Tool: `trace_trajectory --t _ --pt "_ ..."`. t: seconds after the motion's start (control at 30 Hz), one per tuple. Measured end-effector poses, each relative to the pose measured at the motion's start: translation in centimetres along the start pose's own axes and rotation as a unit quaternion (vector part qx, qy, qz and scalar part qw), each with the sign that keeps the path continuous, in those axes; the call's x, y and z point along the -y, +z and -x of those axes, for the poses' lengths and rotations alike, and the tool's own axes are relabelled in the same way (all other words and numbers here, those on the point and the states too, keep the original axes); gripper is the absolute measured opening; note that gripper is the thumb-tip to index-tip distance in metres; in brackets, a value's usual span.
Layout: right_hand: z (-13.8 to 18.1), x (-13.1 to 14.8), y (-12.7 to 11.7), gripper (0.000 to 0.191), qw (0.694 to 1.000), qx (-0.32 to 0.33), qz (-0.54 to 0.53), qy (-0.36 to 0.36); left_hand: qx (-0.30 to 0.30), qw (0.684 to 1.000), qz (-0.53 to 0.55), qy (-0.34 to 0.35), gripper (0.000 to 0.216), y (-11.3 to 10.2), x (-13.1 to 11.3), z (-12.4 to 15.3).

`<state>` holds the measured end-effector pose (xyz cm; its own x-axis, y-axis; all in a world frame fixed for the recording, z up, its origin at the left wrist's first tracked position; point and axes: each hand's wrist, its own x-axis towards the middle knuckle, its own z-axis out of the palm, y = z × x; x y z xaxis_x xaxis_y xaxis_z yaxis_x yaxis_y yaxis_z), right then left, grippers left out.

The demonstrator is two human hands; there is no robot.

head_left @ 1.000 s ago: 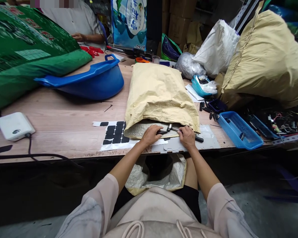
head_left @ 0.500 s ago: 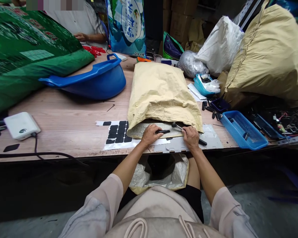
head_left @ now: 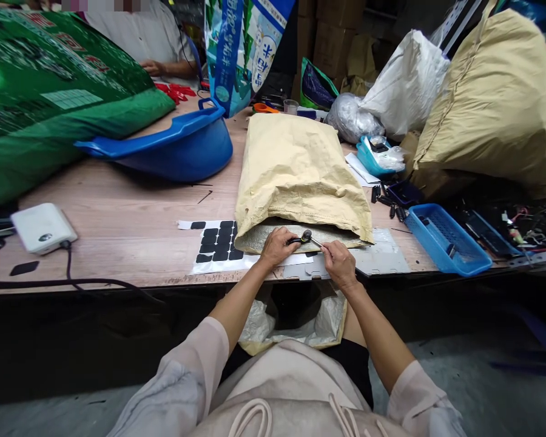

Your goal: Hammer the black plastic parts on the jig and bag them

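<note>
My left hand [head_left: 278, 247] is closed on a small slim black piece [head_left: 295, 241], its tip pointing right over the open mouth of a tan woven sack [head_left: 295, 164]. My right hand [head_left: 340, 264] grips a small hammer [head_left: 316, 243] by its thin metal shaft. The hammer's round dark head is against or just above the end of the black piece; contact I cannot tell. Its handle is mostly hidden by my right hand. Under the sack's mouth lies a white sheet of black square stickers [head_left: 218, 243], partly covered.
A blue basin [head_left: 173, 149] lies tilted at left, near a white box with a cable [head_left: 44, 229]. At right stands a blue basket [head_left: 446, 240]. An open sack [head_left: 330, 325] rests on my lap. Another person's hand [head_left: 153, 68] shows across the table.
My right hand and the hammer have moved left, bringing the head onto or over the black piece. The left hand has stayed in place. The blue printed bag at the back has tilted.
</note>
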<state>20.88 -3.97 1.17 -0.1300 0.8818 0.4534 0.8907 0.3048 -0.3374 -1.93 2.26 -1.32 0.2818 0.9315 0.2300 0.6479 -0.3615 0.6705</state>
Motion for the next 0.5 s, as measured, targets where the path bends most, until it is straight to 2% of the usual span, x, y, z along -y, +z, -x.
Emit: trace_trajectory --t 0.2,0.33,0.5 --pt "-0.5 0.8 -0.1 0.031 1.0 0.0 -0.02 -0.015 0.006 1.0 0.012 -0.002 0.015 -0.2 -0.1 0.0" --pt "-0.6 1.4 0.5 0.03 0.999 0.025 -0.01 -0.028 0.011 1.0 0.006 -0.013 0.01 -0.3 -0.1 -0.1" --pt "-1.0 0.1 0.6 0.028 1.0 0.02 0.003 -0.015 0.01 1.0 0.016 -0.015 0.016 -0.1 -0.1 -0.2"
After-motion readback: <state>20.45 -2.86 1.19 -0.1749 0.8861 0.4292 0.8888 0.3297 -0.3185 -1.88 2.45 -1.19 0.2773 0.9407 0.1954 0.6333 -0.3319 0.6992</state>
